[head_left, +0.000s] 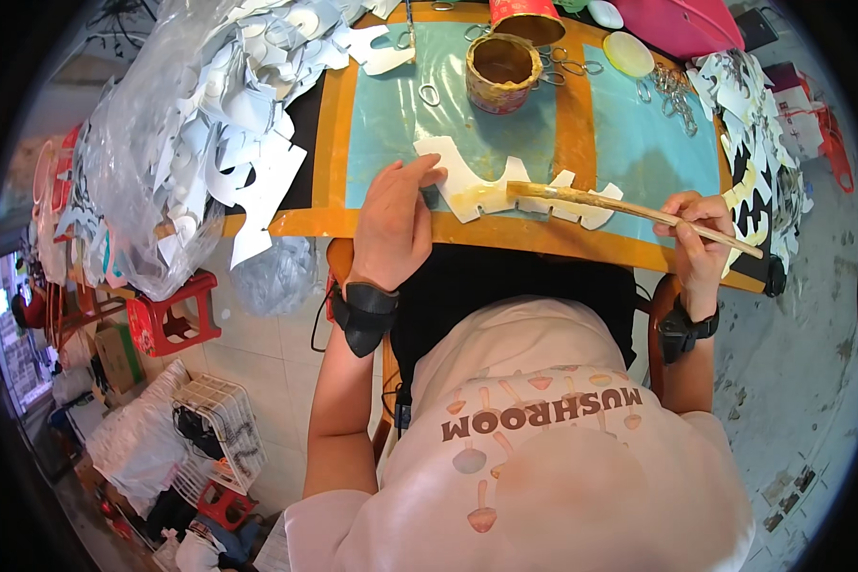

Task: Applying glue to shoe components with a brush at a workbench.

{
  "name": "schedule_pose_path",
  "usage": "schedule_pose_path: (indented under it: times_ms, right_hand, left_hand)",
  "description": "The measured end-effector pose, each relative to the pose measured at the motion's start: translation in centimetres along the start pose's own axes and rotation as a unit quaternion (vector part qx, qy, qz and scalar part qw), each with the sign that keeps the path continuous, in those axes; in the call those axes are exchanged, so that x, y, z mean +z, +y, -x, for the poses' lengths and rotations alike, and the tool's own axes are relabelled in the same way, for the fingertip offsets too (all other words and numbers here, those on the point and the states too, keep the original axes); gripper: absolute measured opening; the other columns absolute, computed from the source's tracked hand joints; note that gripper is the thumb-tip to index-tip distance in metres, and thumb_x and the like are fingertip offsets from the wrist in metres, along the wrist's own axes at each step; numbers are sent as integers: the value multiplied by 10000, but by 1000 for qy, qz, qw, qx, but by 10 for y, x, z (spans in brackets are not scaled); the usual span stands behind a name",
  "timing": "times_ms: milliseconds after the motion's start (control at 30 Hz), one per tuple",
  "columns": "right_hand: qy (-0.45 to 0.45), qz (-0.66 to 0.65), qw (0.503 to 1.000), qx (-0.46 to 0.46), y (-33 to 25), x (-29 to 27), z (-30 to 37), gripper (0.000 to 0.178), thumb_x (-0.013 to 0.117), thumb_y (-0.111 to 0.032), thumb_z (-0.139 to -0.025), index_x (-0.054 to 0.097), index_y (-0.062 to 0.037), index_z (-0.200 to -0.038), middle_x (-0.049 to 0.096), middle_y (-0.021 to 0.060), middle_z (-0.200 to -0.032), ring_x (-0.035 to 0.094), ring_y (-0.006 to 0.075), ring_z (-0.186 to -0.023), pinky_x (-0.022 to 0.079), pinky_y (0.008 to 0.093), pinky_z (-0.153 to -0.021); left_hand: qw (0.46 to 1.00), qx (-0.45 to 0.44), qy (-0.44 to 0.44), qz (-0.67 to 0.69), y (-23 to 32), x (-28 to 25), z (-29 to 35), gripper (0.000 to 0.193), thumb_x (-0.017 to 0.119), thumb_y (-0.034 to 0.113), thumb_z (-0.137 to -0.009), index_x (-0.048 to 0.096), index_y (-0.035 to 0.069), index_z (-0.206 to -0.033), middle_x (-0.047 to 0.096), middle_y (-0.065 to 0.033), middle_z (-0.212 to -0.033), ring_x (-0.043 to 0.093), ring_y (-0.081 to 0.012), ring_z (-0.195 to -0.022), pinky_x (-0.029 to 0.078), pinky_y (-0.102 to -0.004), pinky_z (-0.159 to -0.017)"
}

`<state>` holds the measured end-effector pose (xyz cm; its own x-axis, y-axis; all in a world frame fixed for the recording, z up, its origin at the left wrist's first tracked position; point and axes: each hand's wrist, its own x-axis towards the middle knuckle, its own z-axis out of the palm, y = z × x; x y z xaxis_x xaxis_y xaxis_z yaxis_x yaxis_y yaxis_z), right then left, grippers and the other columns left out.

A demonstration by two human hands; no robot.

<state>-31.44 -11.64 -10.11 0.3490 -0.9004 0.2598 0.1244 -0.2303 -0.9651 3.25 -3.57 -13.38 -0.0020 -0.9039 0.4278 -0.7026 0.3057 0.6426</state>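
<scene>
at the near edge of the table (281, 225), a white cutout (462, 188) with a notched outline lay on the blue-green cover (405, 124), partly over the orange tape. the left hand (393, 227) was loosely bent and unclenched, its fingertips at the cutout's left end; whether they pressed down could not be told. the right hand (698, 229) was closed around the handle of a wooden brush (620, 203), which slanted leftward so that its flat end was over the middle of the cutout. whether the bristles touched it was hard to tell.

as for progress, the piece seemed to be partway through being brushed: it looked mostly white, with a faint yellowish tint in places, so how much was coated could not be made out. to the right, a heap of cutouts (745, 181) showed yellowish surfaces and looked to be finished with this step. to the left, a far larger heap of white pieces (257, 86), beside a clear plastic bag (129, 172), looked untouched, so by that reading much more was left than done. beyond the cutout, an open tin (500, 95) had a crusted, yellowish-brown rim, and its inside looked dark; how full it was did not show.
</scene>
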Motion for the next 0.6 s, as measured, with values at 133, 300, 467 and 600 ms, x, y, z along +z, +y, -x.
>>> schedule_pose_path:
  times_ms: [133,300,467,600]
  right_hand:
    - [7,13,1000,-6,1,-8,2,133,573,27,-842,488,-29,-926,596,165,-912,629,186,-739,567,305,-680]
    - [11,-14,999,-29,-5,-17,4,129,578,19,-840,486,-21,-921,596,167,-912,630,187,-733,565,300,-678]
    - [5,7,1000,-12,-6,-1,2,131,585,26,-829,489,-16,-908,596,167,-908,623,180,-730,563,296,-671]
    - [-5,35,999,-9,-8,4,0,115,579,32,-826,492,-9,-890,596,165,-905,618,173,-734,567,299,-688]
  left_hand:
    - [1000,0,-2,-7,0,0,0,444,437,-128,-773,528,25,-1180,664,-120,-1020,583,-320,-985,445,-370,-885]
    - [1000,-3,-4,-8,0,0,0,445,435,-129,-774,528,24,-1182,663,-119,-1022,583,-316,-988,444,-367,-887]
    - [1000,-6,-4,-6,1,0,0,447,430,-133,-774,532,23,-1180,662,-120,-1023,590,-307,-983,452,-357,-878]
    - [1000,-6,-1,-5,1,1,0,446,428,-133,-775,533,21,-1179,662,-122,-1021,594,-304,-982,456,-352,-874]
